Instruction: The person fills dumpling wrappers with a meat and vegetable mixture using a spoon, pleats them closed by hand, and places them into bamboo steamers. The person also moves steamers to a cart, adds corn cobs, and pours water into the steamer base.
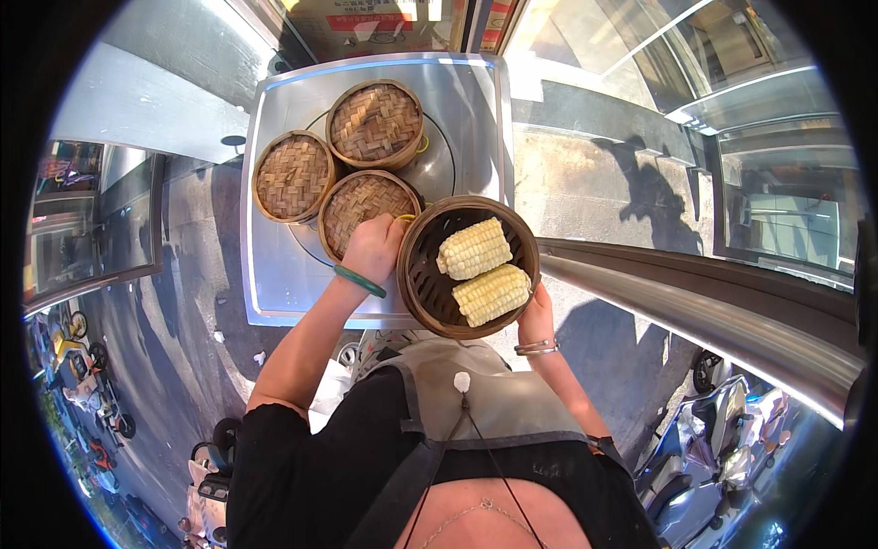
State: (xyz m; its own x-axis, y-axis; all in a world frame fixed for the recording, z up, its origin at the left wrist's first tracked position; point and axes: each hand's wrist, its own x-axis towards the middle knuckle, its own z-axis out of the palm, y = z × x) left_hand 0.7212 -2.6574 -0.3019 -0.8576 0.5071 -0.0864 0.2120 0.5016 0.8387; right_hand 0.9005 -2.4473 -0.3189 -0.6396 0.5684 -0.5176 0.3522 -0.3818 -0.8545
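Observation:
An open round bamboo steamer (429, 317) is tilted towards me at the front right of the steel table. Two pieces of pale yellow corn on the cob (475, 248) lie side by side on its slatted base. My right hand (537, 312) grips its right side from below, fingers partly hidden under the rim. Closed into a fist, my left hand (374, 246) is at its left side, at a yellow loop handle (406, 217). That hand also overlaps a lidded bamboo steamer (363, 202) behind it; whether it touches that lid I cannot tell.
Two more lidded steamers, a left one (293, 177) and a rear one (377, 123), stand on the steel table (473, 123). A metal rail (686, 319) runs along the right. Cardboard boxes (377, 31) stand beyond the table. Parked scooters (713, 446) are behind me on both sides.

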